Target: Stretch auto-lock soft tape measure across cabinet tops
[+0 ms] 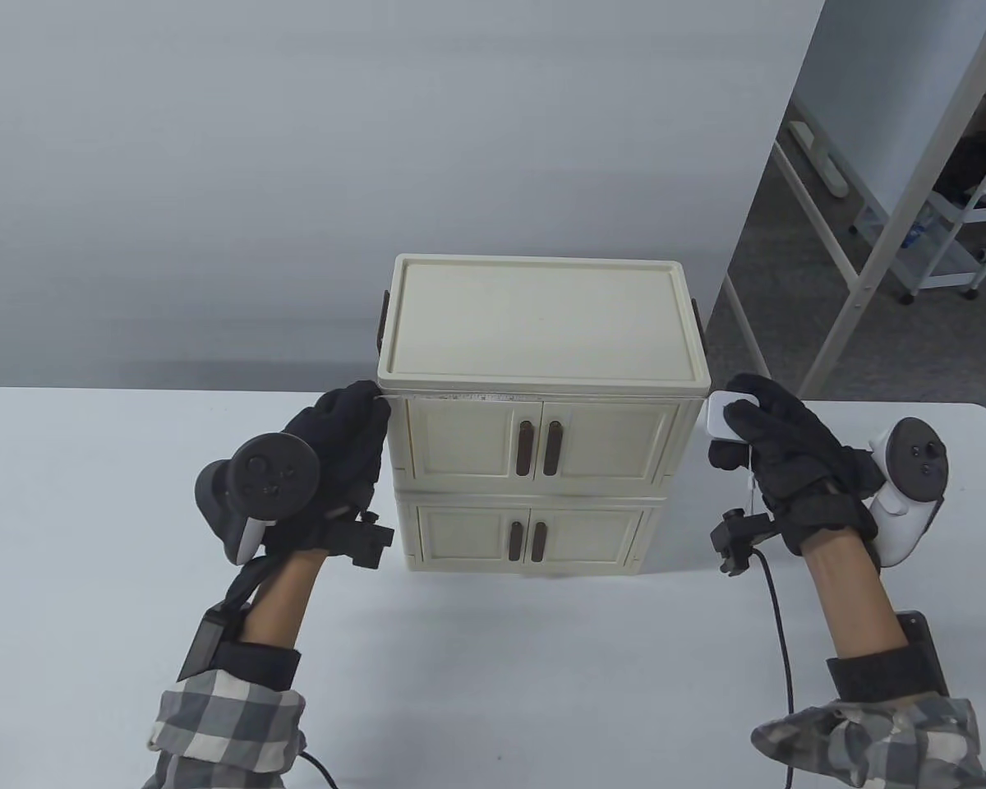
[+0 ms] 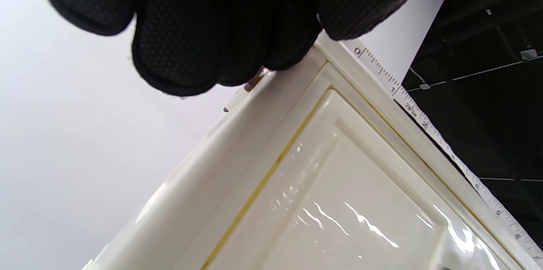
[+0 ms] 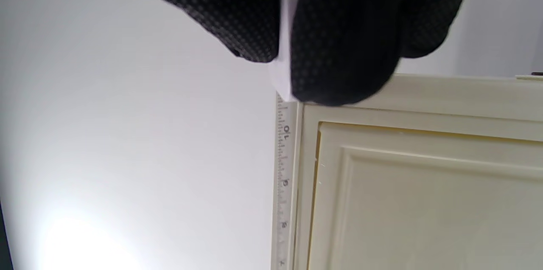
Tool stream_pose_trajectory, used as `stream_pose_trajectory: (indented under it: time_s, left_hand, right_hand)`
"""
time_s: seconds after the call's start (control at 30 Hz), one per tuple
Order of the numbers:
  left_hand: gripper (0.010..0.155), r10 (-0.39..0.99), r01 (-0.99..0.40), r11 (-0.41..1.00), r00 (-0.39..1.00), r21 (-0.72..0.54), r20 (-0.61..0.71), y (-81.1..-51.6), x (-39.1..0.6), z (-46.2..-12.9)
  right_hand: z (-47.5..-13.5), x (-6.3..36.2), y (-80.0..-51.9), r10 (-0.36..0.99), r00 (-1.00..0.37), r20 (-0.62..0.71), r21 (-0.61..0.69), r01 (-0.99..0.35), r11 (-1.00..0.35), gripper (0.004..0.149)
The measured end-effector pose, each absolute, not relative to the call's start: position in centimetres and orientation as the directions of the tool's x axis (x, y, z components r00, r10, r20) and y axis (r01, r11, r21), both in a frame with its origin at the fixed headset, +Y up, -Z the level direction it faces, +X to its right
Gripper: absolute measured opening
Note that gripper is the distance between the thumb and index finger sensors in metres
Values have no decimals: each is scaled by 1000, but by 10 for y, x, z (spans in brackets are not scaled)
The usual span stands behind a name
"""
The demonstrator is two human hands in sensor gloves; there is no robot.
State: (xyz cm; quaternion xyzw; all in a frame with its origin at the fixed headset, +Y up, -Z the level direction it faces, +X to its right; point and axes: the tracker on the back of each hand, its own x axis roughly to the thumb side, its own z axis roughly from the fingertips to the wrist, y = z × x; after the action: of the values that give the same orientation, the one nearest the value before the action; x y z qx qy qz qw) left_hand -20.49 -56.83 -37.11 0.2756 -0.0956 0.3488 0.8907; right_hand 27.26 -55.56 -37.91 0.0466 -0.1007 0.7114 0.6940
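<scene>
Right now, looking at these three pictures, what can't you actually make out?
- Tape's free end: in the left wrist view and the table view, the left hand covers it.
- Tape case: mostly hidden by the right hand in both the table view and the right wrist view; no lock button shows.
- Tape markings: too small in the table view.
- Cabinet back and insides: hidden, doors closed.

Cabinet (image 1: 542, 329): stands on the table (image 1: 90, 493), middle, straight ahead of me; two stacked units, doors facing me.
Tape (image 1: 460, 398): runs left to right along the cabinet's top front edge.
Tape case (image 1: 721, 415): just beside the cabinet's top right corner, in my right hand (image 1: 789, 460).
Left hand (image 1: 337, 460): at the cabinet's top left corner, on the tape's end.
Shelving frame (image 1: 912, 205): behind the table, far right.
</scene>
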Motion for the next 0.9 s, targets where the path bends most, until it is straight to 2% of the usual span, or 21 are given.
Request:
stream_pose_trajectory:
  time_s: [0.17, 0.33, 0.47, 0.9]
  left_hand:
    - [46, 579, -706, 608, 707, 364, 406, -590, -199, -356]
    - [46, 647, -770, 592, 630, 238, 429, -620, -185, -341]
    - [46, 645, -775, 605, 612, 183, 458, -640, -169, -329]
    - [46, 617, -756, 651, 582, 72, 529, -649, -129, -308]
  right_hand:
    - [-367, 256, -570, 978, -23, 208, 13, -1000, -26, 54]
    - [-354, 236, -586, 978, -42, 205, 109, -992, -65, 54]
    - [-345, 217, -603, 982, -51, 180, 172, -982, -82, 54]
    - [-331, 175, -626, 985, -70, 156, 295, -949, -114, 54]
